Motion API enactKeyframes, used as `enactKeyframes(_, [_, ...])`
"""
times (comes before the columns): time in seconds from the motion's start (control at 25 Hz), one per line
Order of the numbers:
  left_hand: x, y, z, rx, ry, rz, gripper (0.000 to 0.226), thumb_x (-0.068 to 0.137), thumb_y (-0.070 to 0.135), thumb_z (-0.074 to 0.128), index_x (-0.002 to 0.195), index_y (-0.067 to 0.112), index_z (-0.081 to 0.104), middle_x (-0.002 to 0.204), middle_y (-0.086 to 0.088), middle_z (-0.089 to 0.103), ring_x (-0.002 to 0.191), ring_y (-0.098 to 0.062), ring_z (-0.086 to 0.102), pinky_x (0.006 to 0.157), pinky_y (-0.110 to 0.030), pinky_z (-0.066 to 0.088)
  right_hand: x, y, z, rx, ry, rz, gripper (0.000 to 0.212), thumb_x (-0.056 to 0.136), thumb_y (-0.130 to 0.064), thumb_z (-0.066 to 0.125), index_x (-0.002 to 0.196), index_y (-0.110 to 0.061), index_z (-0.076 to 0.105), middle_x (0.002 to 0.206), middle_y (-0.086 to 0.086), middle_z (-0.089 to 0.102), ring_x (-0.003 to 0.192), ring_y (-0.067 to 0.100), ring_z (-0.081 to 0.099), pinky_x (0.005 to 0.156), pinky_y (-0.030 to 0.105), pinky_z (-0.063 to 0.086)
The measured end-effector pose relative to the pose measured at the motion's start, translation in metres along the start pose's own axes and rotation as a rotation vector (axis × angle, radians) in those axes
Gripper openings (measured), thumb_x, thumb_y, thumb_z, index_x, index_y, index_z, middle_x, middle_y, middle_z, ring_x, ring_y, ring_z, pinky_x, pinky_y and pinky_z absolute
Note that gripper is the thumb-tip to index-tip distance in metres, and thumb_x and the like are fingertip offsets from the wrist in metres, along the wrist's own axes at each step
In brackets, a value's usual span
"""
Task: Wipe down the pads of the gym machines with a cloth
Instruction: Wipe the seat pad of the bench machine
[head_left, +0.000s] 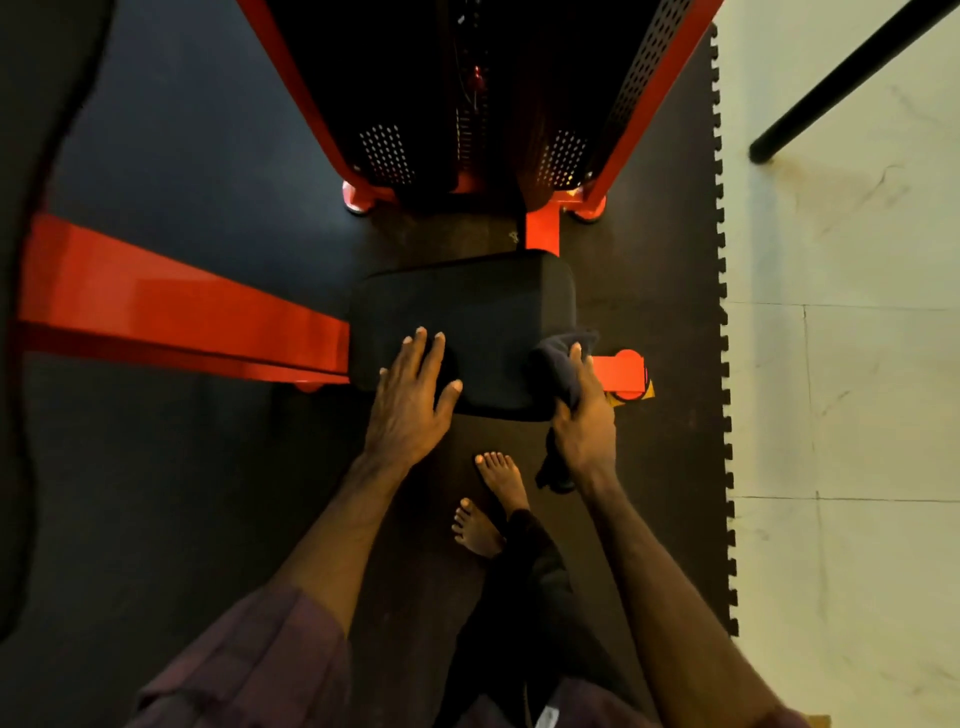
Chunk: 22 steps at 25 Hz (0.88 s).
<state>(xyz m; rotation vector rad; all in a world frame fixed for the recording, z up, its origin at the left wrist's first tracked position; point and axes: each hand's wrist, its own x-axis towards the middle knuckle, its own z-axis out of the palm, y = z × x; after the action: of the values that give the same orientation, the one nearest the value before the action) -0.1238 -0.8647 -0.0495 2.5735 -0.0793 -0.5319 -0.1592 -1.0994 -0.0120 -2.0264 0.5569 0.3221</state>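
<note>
Fingers of our right hand are curled round a dark cloth, bunching it against the right edge of the black seat pad, with a loose tail of the cloth hanging below the wrist toward the floor. Our left hand lies flat on the near left part of the pad, its fingers straight and spread, holding nothing and seemingly steadying the pad. The pad sits in the middle of the scene on a red machine frame, whose long beam runs off to the left and whose perforated upright stands at the far side. We judge the wiping of this pad to be under way, with the cloth at the right rim; how much of the top has been covered we cannot tell. The next move, as we read it, calls for drawing the cloth leftward across the top surface, with the left hand lifting out of the way. Our bare feet stand on the dark rubber floor mat just near of the pad, and pale floor tiles lie to the right.
</note>
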Motion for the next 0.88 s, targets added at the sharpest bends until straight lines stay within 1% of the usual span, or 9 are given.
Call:
enactKeyframes(0.08, [-0.018, 0.011, -0.036, 0.010, -0.027, -0.021, 0.070, 0.108, 0.047, 0.050, 0.167, 0.025, 0.021, 0.177, -0.005, 0.007, 0.163, -0.026, 0.007, 0.125, -0.064, 0.025, -0.004, -0.029, -0.021, -0.031, -0.093, -0.008, 0.072, 0.100, -0.001, 0.057, 0.164, -0.025, 0.034, 0.169, 0.004, 0.035, 0.156, 0.023, 0.033, 0.128, 0.044, 0.030])
enactKeyframes(0.16, [-0.040, 0.024, -0.078, -0.054, 0.024, -0.055, 0.067, 0.107, 0.044, 0.054, 0.165, 0.023, 0.029, 0.176, -0.006, 0.016, 0.162, -0.027, 0.016, 0.126, -0.059, 0.028, -0.015, -0.074, -0.026, -0.056, -0.196, -0.157, 0.078, 0.092, 0.011, 0.053, 0.163, -0.016, 0.035, 0.170, 0.008, 0.033, 0.158, 0.023, 0.027, 0.129, 0.045, 0.026])
enactKeyframes(0.2, [-0.052, 0.028, -0.100, -0.086, 0.073, -0.059, 0.065, 0.107, 0.042, 0.055, 0.164, 0.020, 0.034, 0.174, -0.008, 0.023, 0.160, -0.028, 0.022, 0.127, -0.055, 0.029, -0.022, -0.099, -0.023, -0.030, -0.235, -0.230, 0.078, 0.090, 0.012, 0.052, 0.162, -0.013, 0.037, 0.169, 0.009, 0.034, 0.159, 0.022, 0.026, 0.130, 0.044, 0.025])
enactKeyframes(0.32, [-0.087, 0.034, -0.156, -0.083, 0.179, -0.024, 0.064, 0.101, 0.041, 0.053, 0.159, 0.016, 0.044, 0.167, -0.011, 0.037, 0.154, -0.030, 0.035, 0.126, -0.047, 0.032, -0.035, -0.162, -0.003, 0.116, -0.309, -0.308, 0.071, 0.087, -0.006, 0.052, 0.158, -0.013, 0.045, 0.163, 0.006, 0.044, 0.154, 0.018, 0.036, 0.127, 0.041, 0.028])
enactKeyframes(0.44, [-0.128, 0.025, -0.217, -0.017, 0.316, -0.005, 0.064, 0.100, 0.040, 0.053, 0.159, 0.018, 0.044, 0.165, -0.006, 0.040, 0.153, -0.024, 0.037, 0.123, -0.045, 0.035, -0.055, -0.228, 0.024, 0.252, -0.406, -0.364, 0.060, 0.094, -0.014, 0.059, 0.152, -0.028, 0.051, 0.160, 0.001, 0.051, 0.151, 0.013, 0.042, 0.126, 0.042, 0.030])
enactKeyframes(0.56, [-0.178, 0.013, -0.270, 0.007, 0.518, 0.016, 0.054, 0.102, 0.031, 0.061, 0.154, 0.020, 0.051, 0.157, 0.000, 0.050, 0.142, -0.020, 0.049, 0.118, -0.039, 0.042, -0.080, -0.279, 0.052, 0.324, -0.498, -0.502, 0.057, 0.101, -0.010, 0.062, 0.151, -0.034, 0.048, 0.164, -0.002, 0.045, 0.153, 0.007, 0.036, 0.129, 0.039, 0.027])
enactKeyframes(0.64, [-0.211, 0.006, -0.302, -0.002, 0.653, 0.026, 0.047, 0.101, 0.023, 0.067, 0.147, 0.020, 0.059, 0.147, 0.006, 0.058, 0.133, -0.017, 0.057, 0.113, -0.037, 0.047, -0.094, -0.303, 0.068, 0.344, -0.514, -0.571, 0.060, 0.101, -0.010, 0.063, 0.154, -0.033, 0.047, 0.166, -0.003, 0.040, 0.155, 0.007, 0.033, 0.130, 0.041, 0.025])
enactKeyframes(0.76, [-0.253, -0.034, -0.344, 0.019, 0.851, 0.003, 0.037, 0.099, 0.012, 0.070, 0.136, 0.015, 0.068, 0.136, 0.006, 0.066, 0.125, -0.016, 0.062, 0.107, -0.040, 0.050, -0.119, -0.328, 0.095, 0.349, -0.523, -0.652, 0.066, 0.100, -0.008, 0.065, 0.160, -0.027, 0.042, 0.170, -0.004, 0.034, 0.159, 0.010, 0.024, 0.131, 0.048, 0.022])
enactKeyframes(0.88, [-0.276, -0.095, -0.363, -0.066, 0.947, -0.065, 0.033, 0.100, 0.012, 0.067, 0.133, 0.011, 0.069, 0.132, 0.001, 0.067, 0.124, -0.019, 0.063, 0.104, -0.048, 0.052, -0.152, -0.337, 0.129, 0.310, -0.466, -0.748, 0.070, 0.097, -0.017, 0.066, 0.161, -0.025, 0.039, 0.172, -0.003, 0.029, 0.162, 0.013, 0.016, 0.132, 0.046, 0.017])
